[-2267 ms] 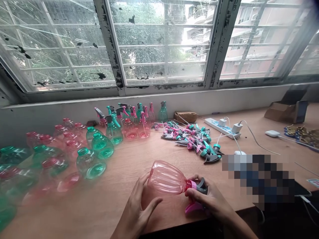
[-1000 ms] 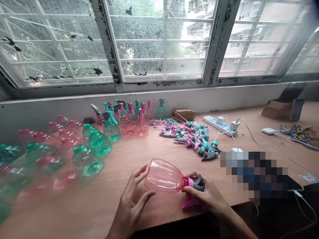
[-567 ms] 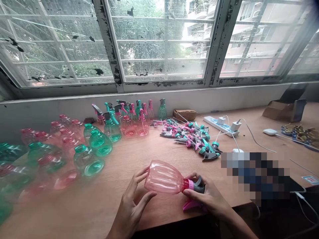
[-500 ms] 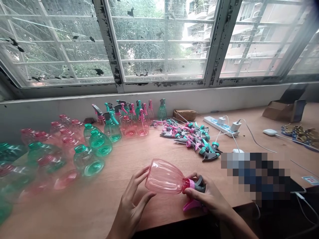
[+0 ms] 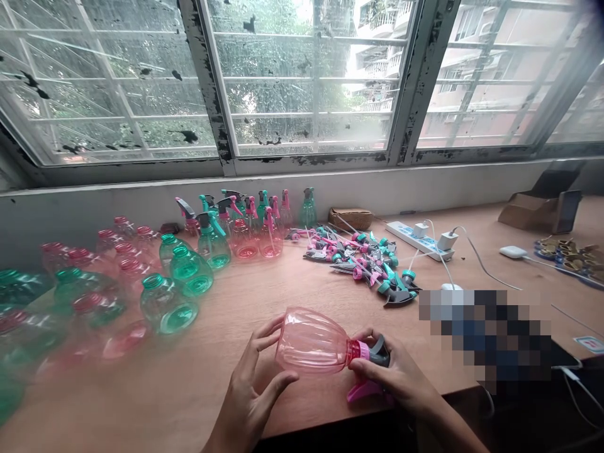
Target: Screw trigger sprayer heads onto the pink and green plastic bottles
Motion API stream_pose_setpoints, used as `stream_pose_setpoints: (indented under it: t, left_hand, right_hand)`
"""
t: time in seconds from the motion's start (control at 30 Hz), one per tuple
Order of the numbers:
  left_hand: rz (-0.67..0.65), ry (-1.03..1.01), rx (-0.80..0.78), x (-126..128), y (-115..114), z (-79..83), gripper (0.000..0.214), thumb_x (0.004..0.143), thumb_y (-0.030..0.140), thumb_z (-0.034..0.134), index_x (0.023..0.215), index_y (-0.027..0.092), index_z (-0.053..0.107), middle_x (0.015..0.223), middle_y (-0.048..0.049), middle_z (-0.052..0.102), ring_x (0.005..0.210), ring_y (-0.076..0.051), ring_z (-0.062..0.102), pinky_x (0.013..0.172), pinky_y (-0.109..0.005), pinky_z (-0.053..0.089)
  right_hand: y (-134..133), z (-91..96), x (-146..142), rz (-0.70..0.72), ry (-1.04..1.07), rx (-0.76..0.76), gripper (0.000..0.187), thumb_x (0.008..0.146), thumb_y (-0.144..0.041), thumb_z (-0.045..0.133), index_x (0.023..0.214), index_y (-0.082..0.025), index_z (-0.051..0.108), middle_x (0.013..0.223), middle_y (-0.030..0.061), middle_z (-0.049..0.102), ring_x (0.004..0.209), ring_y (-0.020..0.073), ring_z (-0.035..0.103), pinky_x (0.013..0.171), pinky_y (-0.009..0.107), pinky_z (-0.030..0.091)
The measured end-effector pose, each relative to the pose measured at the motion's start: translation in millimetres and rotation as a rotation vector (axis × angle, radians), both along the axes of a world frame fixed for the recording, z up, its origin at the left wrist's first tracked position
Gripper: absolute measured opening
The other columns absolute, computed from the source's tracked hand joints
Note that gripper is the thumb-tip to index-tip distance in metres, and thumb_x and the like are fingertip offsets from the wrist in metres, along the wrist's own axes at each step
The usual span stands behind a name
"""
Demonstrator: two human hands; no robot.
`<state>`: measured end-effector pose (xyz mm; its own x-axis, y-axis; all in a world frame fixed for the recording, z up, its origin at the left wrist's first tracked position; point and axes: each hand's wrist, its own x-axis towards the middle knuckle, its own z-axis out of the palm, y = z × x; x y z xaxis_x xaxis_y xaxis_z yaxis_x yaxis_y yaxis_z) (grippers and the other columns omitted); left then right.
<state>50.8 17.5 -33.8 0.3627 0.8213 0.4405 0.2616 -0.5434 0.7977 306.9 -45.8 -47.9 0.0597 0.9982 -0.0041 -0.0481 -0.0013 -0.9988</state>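
A clear pink spray bottle lies sideways between my hands, its base to the left and its neck to the right. My right hand is closed around the grey-and-pink trigger sprayer at the neck, thumb against the pink collar. The sprayer's pink trigger points down toward me. Around the bottle's base, my left hand is open, thumb and fingers apart. Its fingertips reach the far edge of the base; how firmly they touch cannot be seen.
Headless pink and green bottles crowd the left side. Bottles with sprayers stand by the wall. A heap of loose trigger sprayers lies beyond my hands. A power strip with cables and a cardboard box are at right.
The bottle's base end has dipped slightly toward me. My left thumb has moved a little lower; my right hand keeps its hold on the sprayer.
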Motion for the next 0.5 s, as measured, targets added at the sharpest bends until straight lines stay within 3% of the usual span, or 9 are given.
stream_pose_setpoints:
  t: [0.2,0.37,0.5]
  left_hand:
    - [-0.004,-0.003,0.096,-0.1,-1.4,-1.4,0.036,0.093,0.03,0.064,0.129,0.032,0.059,0.143,-0.0071,0.058,0.135,-0.028,0.053,0.114,-0.048,0.041]
    - [-0.017,0.081,0.033,-1.1,-1.2,1.8,0.054,0.082,0.036,0.076,0.131,0.03,0.055,0.147,-0.0094,0.054,0.138,-0.032,0.049,0.114,-0.05,0.04]
    - [0.002,0.062,-0.016,-2.4,2.7,-1.3,0.035,0.086,0.037,0.072,0.118,0.027,0.062,0.147,-0.0103,0.055,0.138,-0.032,0.049,0.113,-0.05,0.041]
  right_hand:
    - [-1.7,1.1,1.5,0.02,0.122,-0.039,0.034,0.078,-0.045,0.08,0.09,-0.018,0.063,0.071,0.001,0.071,0.062,0.0189,0.066,0.06,0.028,0.049]
    - [0.3,-3.4,1.7,0.004,0.041,0.0,0.032,0.077,-0.041,0.082,0.092,-0.018,0.066,0.072,-0.0013,0.069,0.066,0.0173,0.063,0.062,0.026,0.048]
    - [0.7,-4.5,1.7,0.015,-0.008,0.036,0.033,0.076,-0.039,0.084,0.095,-0.017,0.068,0.077,-0.0013,0.068,0.067,0.0157,0.061,0.062,0.025,0.047]
